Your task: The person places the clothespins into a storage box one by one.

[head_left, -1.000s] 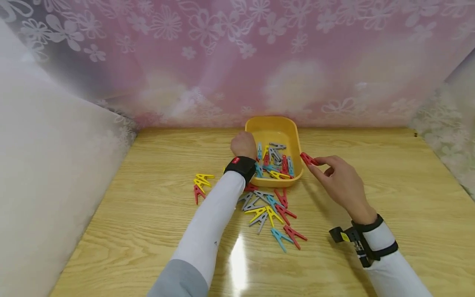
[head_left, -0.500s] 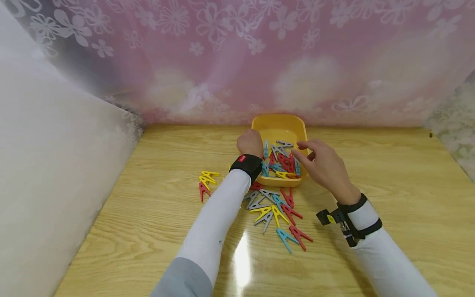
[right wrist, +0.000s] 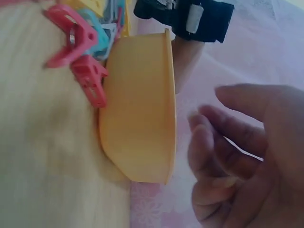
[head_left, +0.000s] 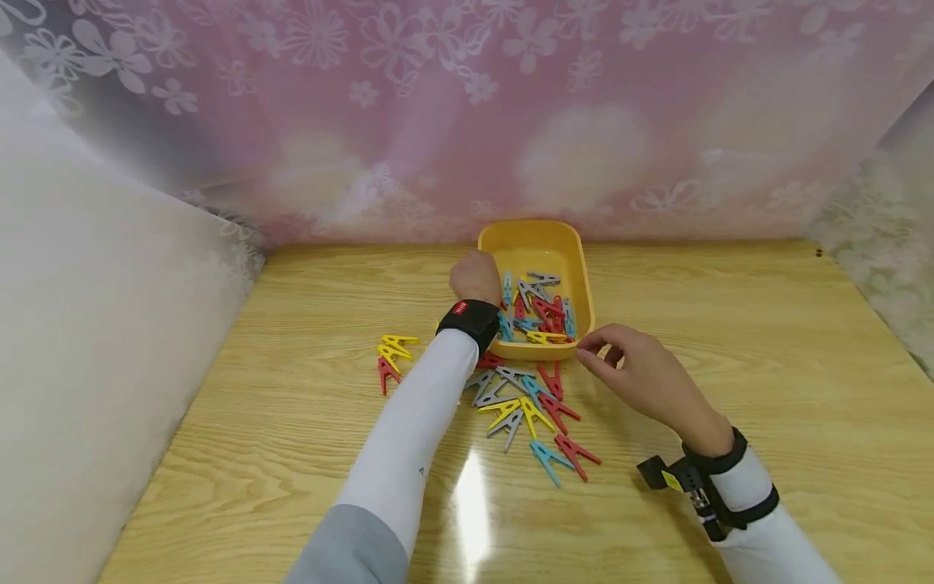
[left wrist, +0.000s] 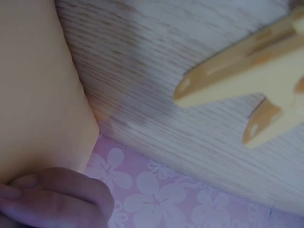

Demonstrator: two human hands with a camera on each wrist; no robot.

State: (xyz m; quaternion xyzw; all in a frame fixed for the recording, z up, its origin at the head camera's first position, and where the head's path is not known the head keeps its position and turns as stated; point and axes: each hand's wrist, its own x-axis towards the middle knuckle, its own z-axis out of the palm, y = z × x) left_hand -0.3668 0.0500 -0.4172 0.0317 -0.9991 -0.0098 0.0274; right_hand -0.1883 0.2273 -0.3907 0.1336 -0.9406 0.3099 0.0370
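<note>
At the left rim of a yellow plastic basin [head_left: 586, 284], my left hand [head_left: 476, 277] grips the edge. Its curled fingers [left wrist: 71, 197] show by the basin wall [left wrist: 38, 95] in the left wrist view. My right hand [head_left: 649, 377] hovers just off the basin's front right corner, thumb and fingers loosely bent and apart, holding nothing. Red, blue, grey and yellow clothespins lie inside the basin, among them a red clothespin [head_left: 547, 311]. In front of it are more clothespins on the table, including a blue clothespin [head_left: 549, 461] and a red clothespin [head_left: 576, 454].
To the left lie a few yellow clothespins [head_left: 394, 350] and a red clothespin [head_left: 387, 375], apart from the main pile. A yellow clothespin [left wrist: 228, 80] appears close up in the left wrist view. A flowered pink cloth [head_left: 438, 146] hangs behind the wooden table [head_left: 292, 422].
My right hand carried a red clothespin over the basin's right rim and let it go inside, then drew back toward the front right corner. My left hand has stayed at the left rim.
</note>
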